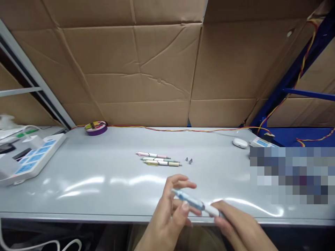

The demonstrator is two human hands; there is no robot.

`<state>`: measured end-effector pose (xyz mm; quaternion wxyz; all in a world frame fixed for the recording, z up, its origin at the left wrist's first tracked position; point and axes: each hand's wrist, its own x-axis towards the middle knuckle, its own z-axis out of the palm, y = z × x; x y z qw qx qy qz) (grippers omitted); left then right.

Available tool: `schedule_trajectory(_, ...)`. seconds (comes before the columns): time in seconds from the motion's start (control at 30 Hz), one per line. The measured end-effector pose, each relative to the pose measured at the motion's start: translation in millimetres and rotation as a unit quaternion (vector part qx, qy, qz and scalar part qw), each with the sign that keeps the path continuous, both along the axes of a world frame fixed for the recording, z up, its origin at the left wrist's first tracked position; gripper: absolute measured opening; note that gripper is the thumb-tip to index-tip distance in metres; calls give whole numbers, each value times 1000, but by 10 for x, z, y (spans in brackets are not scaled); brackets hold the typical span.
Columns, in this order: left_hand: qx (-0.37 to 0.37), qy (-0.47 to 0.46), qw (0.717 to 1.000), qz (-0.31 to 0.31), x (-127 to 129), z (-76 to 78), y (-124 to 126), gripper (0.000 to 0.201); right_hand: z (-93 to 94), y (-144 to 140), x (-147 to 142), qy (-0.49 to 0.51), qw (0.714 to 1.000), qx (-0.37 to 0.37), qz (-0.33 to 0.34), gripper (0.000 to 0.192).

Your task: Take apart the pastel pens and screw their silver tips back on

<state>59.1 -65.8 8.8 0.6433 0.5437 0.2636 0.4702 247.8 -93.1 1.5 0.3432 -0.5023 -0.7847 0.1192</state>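
A blue and white pen (195, 203) is held between both hands just above the table's near edge. My left hand (167, 216) pinches its blue end with thumb and fingers. My right hand (238, 225) grips its white end. Farther back on the grey table (104, 181) lie three pens side by side: a pink one (153, 155), a green one (159, 159) and a yellow one (162, 163). Two small grey pen tips (188, 160) rest just to their right.
A white power strip with blue labels (31, 158) lies at the left. A purple tape roll (96, 128) sits at the back, with a red-yellow wire (183, 130) along the cardboard wall. A white earbud case (240, 142) is at the right, beside a blurred patch.
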Motion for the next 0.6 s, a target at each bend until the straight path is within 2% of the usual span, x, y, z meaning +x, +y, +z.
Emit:
schedule_trajectory(0.03,44,103,993,42,-61,61,51,44,12,45,110,-6,999,-18,-48,27)
schedule_trajectory(0.07,110,190,972,79,-131,114,107,49,8,99,206,-12,993,-32,-110,26)
schedule_trajectory(0.1,164,286,940,89,-202,154,167,49,-9,161,282,-23,982,-44,-182,26)
schedule_trajectory(0.13,208,382,895,94,-272,175,230,42,-34,229,336,-44,967,-68,-241,27)
schedule_trajectory(0.23,286,569,764,102,-449,118,412,38,-126,424,379,-101,941,-121,-299,26)
schedule_trajectory(0.33,334,642,678,125,-586,-70,546,43,-210,545,335,-146,929,-126,-317,27)
schedule_trajectory(0.43,380,658,630,162,-706,-259,633,43,-275,602,309,-164,937,-83,-296,23)
schedule_trajectory(0.5,395,657,618,175,-772,-348,679,43,-292,642,299,-169,948,-36,-267,19)
schedule_trajectory(0.6,390,660,615,186,-830,-434,734,45,-258,745,231,-184,958,13,-221,25)
